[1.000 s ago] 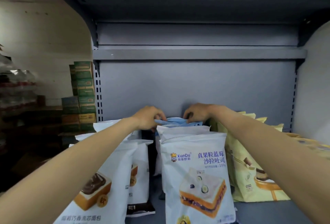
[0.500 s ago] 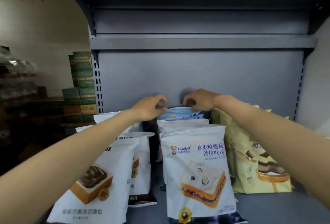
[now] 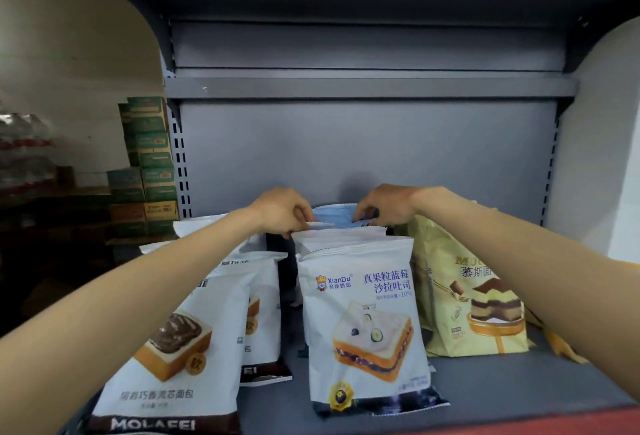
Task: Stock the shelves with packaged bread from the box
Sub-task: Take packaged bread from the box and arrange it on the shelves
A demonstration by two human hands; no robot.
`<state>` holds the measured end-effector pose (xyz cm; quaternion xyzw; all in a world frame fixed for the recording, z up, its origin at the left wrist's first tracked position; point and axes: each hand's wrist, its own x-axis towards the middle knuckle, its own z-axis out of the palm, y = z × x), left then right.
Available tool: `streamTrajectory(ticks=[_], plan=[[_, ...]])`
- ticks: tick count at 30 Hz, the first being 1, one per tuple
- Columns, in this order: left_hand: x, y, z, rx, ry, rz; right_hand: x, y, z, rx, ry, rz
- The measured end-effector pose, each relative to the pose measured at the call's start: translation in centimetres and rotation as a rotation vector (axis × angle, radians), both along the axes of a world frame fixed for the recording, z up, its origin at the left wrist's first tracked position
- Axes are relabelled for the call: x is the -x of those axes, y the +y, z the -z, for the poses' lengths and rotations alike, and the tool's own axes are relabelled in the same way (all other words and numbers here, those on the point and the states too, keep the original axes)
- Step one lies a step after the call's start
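Both my arms reach to the back of the grey shelf (image 3: 485, 379). My left hand (image 3: 282, 211) and my right hand (image 3: 384, 204) pinch the top edge of a light-blue bread pack (image 3: 334, 216) that stands at the rear of the middle row. Only its top strip shows; the rest is hidden behind a white blueberry toast pack (image 3: 363, 323) at the front and another white pack behind that one. To the left stand white chocolate bread packs (image 3: 173, 348). To the right stands a yellow mousse bread pack (image 3: 474, 296).
The shelf above (image 3: 367, 86) overhangs close over the hands. The grey back panel (image 3: 363, 150) is right behind the blue pack. Stacked green cartons (image 3: 149, 157) stand in the room beyond the shelf's left side. A white wall (image 3: 602, 143) lies to the right.
Both hands keep hold of the blue pack's top edge at the back of the row. The view has shifted slightly as my head moved; the pack sits about where it was.
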<state>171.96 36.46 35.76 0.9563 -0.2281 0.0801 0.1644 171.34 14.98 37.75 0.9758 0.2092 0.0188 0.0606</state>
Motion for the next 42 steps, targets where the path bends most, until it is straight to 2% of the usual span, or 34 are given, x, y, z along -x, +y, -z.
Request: streamTrajectory(ticks=[2,4,9,12,14,17,20,24,26,28,30,33,37,40,42], plan=[[0.5,0.1,0.2,-0.042,-0.211,-0.048,-0.2,-0.2,0.3,-0.027,-0.033,0.023],[1.0,-0.1,0.3,-0.01,-0.309,-0.077,0.0,-0.5,0.3,-0.102,-0.101,0.043],[2.1,-0.1,-0.2,-0.045,-0.301,-0.131,1.7,-0.5,0.6,-0.174,-0.254,0.027],[4.2,0.1,-0.6,0.085,-0.365,-0.095,4.6,-0.8,0.8,-0.425,-0.436,-0.046],[6.0,0.2,-0.2,0.179,-0.298,-0.003,7.6,-0.9,1.4,-0.629,-0.481,-0.106],[7.7,0.3,1.4,0.256,-0.085,0.113,12.0,-1.1,3.6,-0.861,-0.41,-0.128],[8.1,0.4,2.7,0.121,0.052,0.064,14.5,-1.3,6.8,-0.845,-0.373,-0.093],[8.5,0.0,2.7,-0.04,0.132,0.05,15.3,-0.6,11.2,-0.852,-0.333,-0.038],[8.8,-0.4,2.6,-0.115,0.119,0.052,15.1,-0.2,12.6,-0.93,-0.283,-0.011],[9.4,-0.7,3.1,-0.145,0.031,-0.008,14.8,0.0,13.3,-0.996,-0.23,-0.004],[10.9,-0.9,4.4,-0.039,-0.122,-0.074,14.4,-0.1,13.4,-1.057,-0.113,-0.02],[13.5,-1.5,6.9,0.284,-0.283,-0.1,14.1,-0.4,13.4,-1.074,-0.003,-0.052],[15.0,-2.4,9.0,0.479,-0.182,-0.113,13.5,-0.7,13.5,-1.098,-0.007,-0.097],[15.1,-3.3,10.0,0.551,-0.027,-0.049,13.3,-0.9,14.0,-1.15,-0.05,-0.152],[14.8,-3.9,10.7,0.597,0.087,0.024,13.0,-0.9,14.3,-1.169,-0.005,-0.164]])
